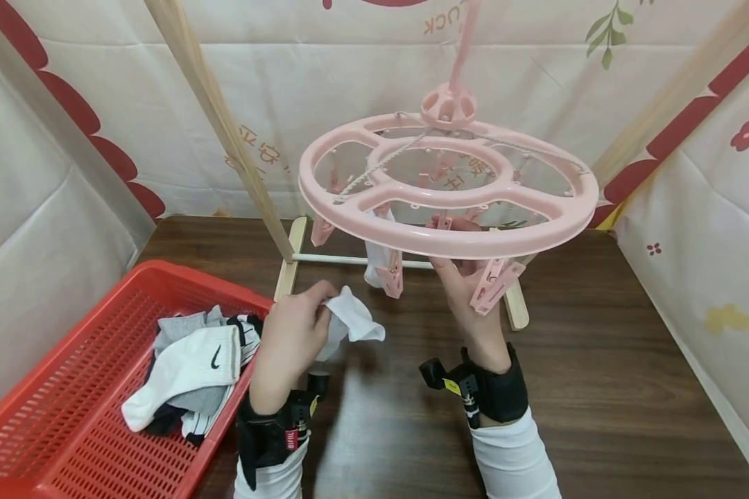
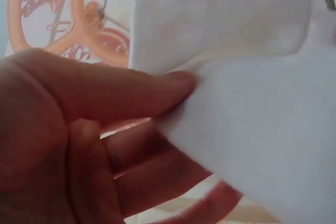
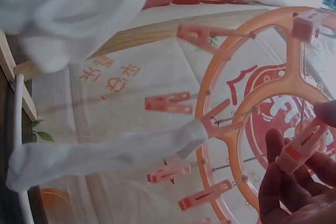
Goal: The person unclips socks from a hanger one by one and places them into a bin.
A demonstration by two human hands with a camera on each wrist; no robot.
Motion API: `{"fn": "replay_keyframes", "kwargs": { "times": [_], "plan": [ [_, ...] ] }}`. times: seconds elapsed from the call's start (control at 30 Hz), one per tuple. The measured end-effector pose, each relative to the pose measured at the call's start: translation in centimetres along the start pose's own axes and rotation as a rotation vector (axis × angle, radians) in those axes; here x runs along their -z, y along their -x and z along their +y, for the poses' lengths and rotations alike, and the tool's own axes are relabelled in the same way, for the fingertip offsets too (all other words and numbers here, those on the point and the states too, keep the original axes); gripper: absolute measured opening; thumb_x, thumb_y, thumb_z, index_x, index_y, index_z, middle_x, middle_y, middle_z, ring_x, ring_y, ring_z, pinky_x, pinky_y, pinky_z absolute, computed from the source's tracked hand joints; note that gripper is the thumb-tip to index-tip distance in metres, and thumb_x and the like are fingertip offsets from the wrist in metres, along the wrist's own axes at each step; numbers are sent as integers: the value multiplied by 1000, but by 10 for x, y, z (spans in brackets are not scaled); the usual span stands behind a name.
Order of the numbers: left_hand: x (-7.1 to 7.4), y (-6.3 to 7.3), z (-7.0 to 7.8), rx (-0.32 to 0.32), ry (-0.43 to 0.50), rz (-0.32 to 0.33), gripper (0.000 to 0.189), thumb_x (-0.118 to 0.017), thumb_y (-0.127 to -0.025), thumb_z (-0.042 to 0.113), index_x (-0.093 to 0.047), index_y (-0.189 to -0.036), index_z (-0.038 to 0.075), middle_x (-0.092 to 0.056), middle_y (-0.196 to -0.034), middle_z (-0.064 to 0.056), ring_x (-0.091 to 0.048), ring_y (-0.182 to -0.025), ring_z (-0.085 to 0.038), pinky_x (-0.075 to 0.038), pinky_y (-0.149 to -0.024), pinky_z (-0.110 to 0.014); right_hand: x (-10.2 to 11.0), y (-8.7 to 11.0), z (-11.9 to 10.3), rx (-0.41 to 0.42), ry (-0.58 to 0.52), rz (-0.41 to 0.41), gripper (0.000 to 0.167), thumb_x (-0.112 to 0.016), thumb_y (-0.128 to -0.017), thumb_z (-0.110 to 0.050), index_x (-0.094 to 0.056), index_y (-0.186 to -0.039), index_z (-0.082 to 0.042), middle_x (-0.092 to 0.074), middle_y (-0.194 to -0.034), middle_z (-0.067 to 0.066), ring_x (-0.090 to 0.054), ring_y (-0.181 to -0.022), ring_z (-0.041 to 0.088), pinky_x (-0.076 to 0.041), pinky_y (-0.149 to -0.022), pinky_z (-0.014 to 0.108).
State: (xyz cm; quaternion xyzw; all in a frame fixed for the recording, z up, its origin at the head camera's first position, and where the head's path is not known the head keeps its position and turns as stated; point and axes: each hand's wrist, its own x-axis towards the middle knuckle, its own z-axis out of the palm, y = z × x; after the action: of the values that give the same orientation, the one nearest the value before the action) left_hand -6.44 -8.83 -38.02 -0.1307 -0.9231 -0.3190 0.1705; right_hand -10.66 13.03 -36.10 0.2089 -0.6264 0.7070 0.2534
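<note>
My left hand (image 1: 292,339) pinches a white sock (image 1: 353,317) between thumb and fingers, to the left of the drying rack. In the left wrist view the sock (image 2: 252,114) fills much of the picture. My right hand (image 1: 468,291) reaches up under the round pink drying rack (image 1: 374,232). In the right wrist view that hand (image 3: 283,192) grips a pink clothespin (image 3: 300,148) hanging from the rack. Another white sock (image 3: 110,150) hangs from a different clothespin (image 3: 218,121) on the rack.
A red basket (image 1: 31,367) on the left holds several socks, with a white one (image 1: 190,371) on top. A wooden stand (image 1: 237,145) with a white crossbar (image 1: 331,259) rises behind. Several more clothespins (image 1: 496,284) dangle from the rack's rim.
</note>
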Motion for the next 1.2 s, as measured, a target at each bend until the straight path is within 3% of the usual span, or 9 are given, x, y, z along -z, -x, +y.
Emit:
{"fn": "replay_keyframes", "kwargs": {
  "times": [0.2,0.33,0.47,0.63,0.73,0.83,1.0,1.07,1.2],
  "plan": [
    [17,7,-5,19,46,174,17,-58,-84,-8,-66,-95,2,-52,-57,-4,-40,-46,-17,-30,-45,-32,0,0,2,-12,6,-13,34,-64,-88,2,-55,-121,6,-56,-124,18,-52,-121,30,-38,-102,41],
    [31,14,-6,43,79,302,18,-56,-86,-9,-65,-97,1,-57,-58,-7,-39,-44,-15,-30,-44,-31,0,0,3,-42,27,-28,39,-62,-88,5,-53,-126,8,-55,-125,24,-55,-116,27,-42,-98,36],
    [45,20,-5,95,123,414,16,-56,-89,-8,-64,-102,-2,-66,-71,-12,-51,-48,-19,-35,-47,-24,0,0,5,-56,59,-13,39,-62,-88,5,-55,-126,9,-57,-123,23,-58,-111,24,-43,-97,35],
    [58,29,-5,183,184,530,22,-54,-92,-5,-61,-112,-3,-70,-79,-17,-68,-65,-27,-37,-52,-11,1,-2,12,-74,24,-8,34,-59,-90,5,-55,-124,8,-60,-117,16,-58,-109,26,-44,-93,34],
    [64,33,-6,239,182,582,23,-54,-93,-2,-62,-114,-3,-71,-86,-17,-69,-77,-9,-38,-56,-10,1,-2,18,-111,13,-14,28,-59,-92,2,-59,-120,2,-64,-103,12,-63,-93,22,-49,-75,28],
    [69,35,-10,275,158,628,24,-54,-94,1,-62,-116,-3,-71,-86,-17,-60,-70,9,-36,-54,-12,1,0,22,-160,-44,-24,25,-58,-91,4,-61,-115,-4,-65,-87,10,-63,-67,17,-47,-54,25],
    [76,40,-19,332,143,708,25,-54,-95,5,-62,-117,-3,-70,-88,-19,-54,-62,13,-37,-56,-10,0,0,28,-171,-17,-51,28,-61,-90,4,-60,-116,-3,-64,-93,11,-64,-75,21,-50,-72,31],
    [80,42,-23,372,128,736,26,-54,-95,5,-63,-118,-1,-71,-88,-16,-53,-59,12,-36,-55,-10,-1,-1,28,-177,31,-52,26,-63,-89,4,-60,-114,-3,-65,-95,10,-64,-85,22,-48,-79,30],
    [87,48,-32,465,108,795,27,-51,-93,1,-66,-116,4,-67,-80,7,-49,-51,6,-29,-48,-14,-2,-1,29,-191,84,-56,19,-62,-89,3,-62,-108,-1,-67,-88,4,-63,-80,14,-45,-70,24]
  ]
}}
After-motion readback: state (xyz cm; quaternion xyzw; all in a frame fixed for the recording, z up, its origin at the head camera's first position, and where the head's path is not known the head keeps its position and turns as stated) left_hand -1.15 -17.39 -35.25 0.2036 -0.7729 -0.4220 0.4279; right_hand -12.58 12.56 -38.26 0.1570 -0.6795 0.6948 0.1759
